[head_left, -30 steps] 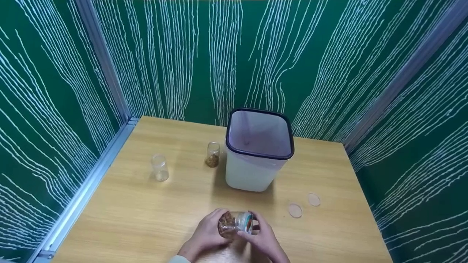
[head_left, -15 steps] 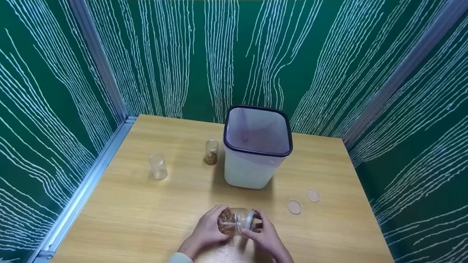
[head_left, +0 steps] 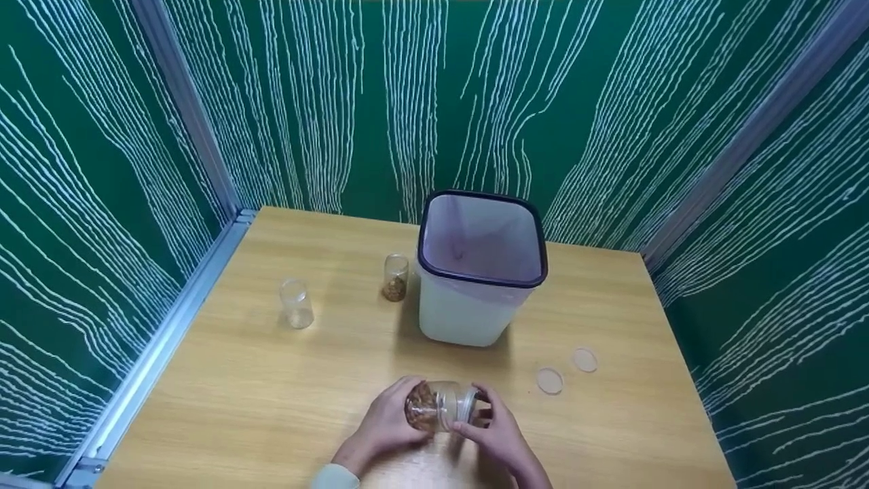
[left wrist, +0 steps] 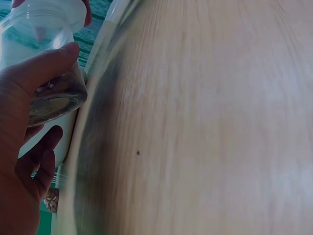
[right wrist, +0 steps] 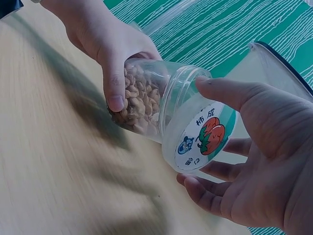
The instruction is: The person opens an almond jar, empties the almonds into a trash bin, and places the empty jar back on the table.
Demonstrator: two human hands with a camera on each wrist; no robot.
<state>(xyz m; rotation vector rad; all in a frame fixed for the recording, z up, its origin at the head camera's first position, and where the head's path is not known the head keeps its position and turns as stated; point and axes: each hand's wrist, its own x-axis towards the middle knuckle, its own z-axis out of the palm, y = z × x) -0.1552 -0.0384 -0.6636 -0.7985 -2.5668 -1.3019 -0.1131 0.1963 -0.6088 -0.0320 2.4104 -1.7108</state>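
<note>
In the head view, a see-through jar [head_left: 445, 397] lies on its side in the air above the table's near part. Brown beans or nuts [right wrist: 139, 100] have gathered at its bottom end, which my left hand [head_left: 390, 418] grips between thumb and fingers. At the mouth end, my right hand [head_left: 501, 429] holds the whitish lid [right wrist: 200, 142] by its edge, thumb above and fingers below. Two red fruits and dark characters are printed on the lid. It looks tilted against the threaded neck; whether it is fully loose I cannot tell.
A tall whitish bin [head_left: 468, 316] with a black rim stands behind my hands. Left of it are a small glass [head_left: 395, 278] with brown bits inside and a see-through glass [head_left: 297, 305]. Two thin see-through discs [head_left: 550, 381] lie at the right. Green walls surround the table.
The lid has turned and shifted slightly right with my right hand; its printed face no longer shows in the head view. My left hand keeps its grip on the jar.
</note>
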